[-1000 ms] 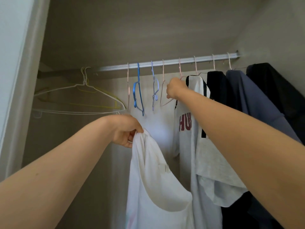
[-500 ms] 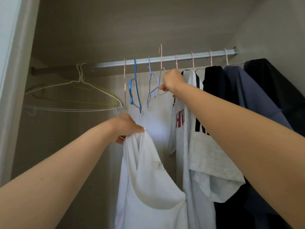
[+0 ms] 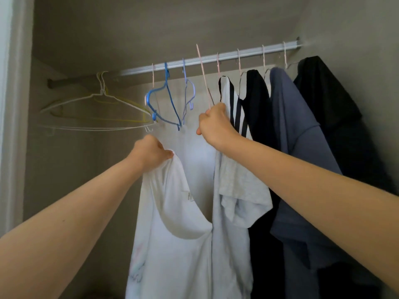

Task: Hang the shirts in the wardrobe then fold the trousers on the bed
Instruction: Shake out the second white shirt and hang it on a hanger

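Hazards:
- The pink hanger (image 3: 204, 83) stands tilted, its hook above the line of the rail (image 3: 250, 52) and apparently clear of it. Drawn down carelessly, the hook can catch the striped shirt (image 3: 228, 93) just beside it, or knock the blue hanger (image 3: 166, 75) on the other side.
- The white shirt (image 3: 177, 244) hangs from one gripped point at its shoulder edge. Most of its weight pulls on that point, so a loosened grip lets it drop to the floor.
- Forcing the hanger through the neck opening with only one hand supporting the cloth can stretch the neckline.

Hands:
- Left hand (image 3: 151, 154): fingers curled tightly round the bunched shoulder of the white shirt, held up in front of the wardrobe below the empty hangers.
- Right hand (image 3: 214, 126): closed in a fist round the lower part of the pink hanger; the hanger body is hidden behind the hand.
- The hands are near each other but not touching.

Trousers and bed are out of view.
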A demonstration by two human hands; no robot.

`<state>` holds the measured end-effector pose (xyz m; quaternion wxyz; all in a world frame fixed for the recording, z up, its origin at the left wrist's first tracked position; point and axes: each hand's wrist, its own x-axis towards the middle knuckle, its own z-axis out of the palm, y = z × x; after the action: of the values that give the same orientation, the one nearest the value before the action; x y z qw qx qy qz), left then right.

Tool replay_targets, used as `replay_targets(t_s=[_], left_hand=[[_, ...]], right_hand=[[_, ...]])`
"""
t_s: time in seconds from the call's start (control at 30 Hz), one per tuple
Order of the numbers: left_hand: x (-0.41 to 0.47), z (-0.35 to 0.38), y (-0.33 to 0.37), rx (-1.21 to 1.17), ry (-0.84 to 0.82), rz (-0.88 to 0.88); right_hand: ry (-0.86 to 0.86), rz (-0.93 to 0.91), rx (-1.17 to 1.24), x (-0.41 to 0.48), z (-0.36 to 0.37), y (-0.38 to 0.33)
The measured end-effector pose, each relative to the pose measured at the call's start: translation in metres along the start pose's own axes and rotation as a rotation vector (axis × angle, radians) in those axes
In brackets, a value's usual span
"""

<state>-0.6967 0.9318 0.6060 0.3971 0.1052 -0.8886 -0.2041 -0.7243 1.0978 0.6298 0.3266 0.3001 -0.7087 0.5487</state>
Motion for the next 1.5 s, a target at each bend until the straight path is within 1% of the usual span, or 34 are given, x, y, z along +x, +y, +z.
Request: replay_targets(t_s=[0.17, 0.3, 0.43, 0.57, 0.67, 0.8, 0.87, 1.0, 1.13, 1.27, 1.4, 1.5], left_hand=[[-0.035, -0.002, 0.026, 0.086, 0.081, -0.056], [-0.063, -0.008, 0.042, 0.116, 0.144, -0.100], [-0.090, -0.015, 0.054, 0.147, 0.171, -0.139], [-0.108, -0.024, 0.051, 0.187, 0.205, -0.154], [-0.120, -0.028, 0.043, 0.220, 0.222, -0.194], [-0.133, -0.031, 0.018, 0.263, 0.208, -0.250], [-0.139, -0.031, -0.002, 0.276, 0.201, -0.295], [-0.148, -0.032, -0.035, 0.272, 0.179, -0.393], [-0.151, -0.036, -0.058, 0.247, 0.167, -0.443], [-0.152, -0.041, -0.074, 0.301, 0.151, -0.462], [-0.152, -0.040, -0.079, 0.270, 0.125, -0.465], [-0.149, -0.034, -0.078, 0.246, 0.080, -0.426]], right_hand=[[-0.142, 0.002, 0.041, -0.055, -0.032, 0.013], [-0.248, 0.023, 0.206, -0.103, -0.065, 0.019], [-0.277, -0.024, 0.224, -0.144, -0.104, 0.025], [-0.265, -0.009, 0.242, -0.165, -0.129, 0.035], [-0.277, 0.043, 0.373, -0.175, -0.145, 0.040], [-0.339, 0.190, 0.678, -0.188, -0.166, 0.043], [-0.369, 0.205, 0.732, -0.194, -0.174, 0.046], [-0.409, 0.205, 0.695, -0.199, -0.175, 0.050], [-0.425, 0.223, 0.663, -0.197, -0.171, 0.055], [-0.444, 0.222, 0.621, -0.194, -0.167, 0.062], [-0.501, 0.254, 0.569, -0.194, -0.153, 0.067], [-0.513, 0.281, 0.570, -0.198, -0.136, 0.069]])
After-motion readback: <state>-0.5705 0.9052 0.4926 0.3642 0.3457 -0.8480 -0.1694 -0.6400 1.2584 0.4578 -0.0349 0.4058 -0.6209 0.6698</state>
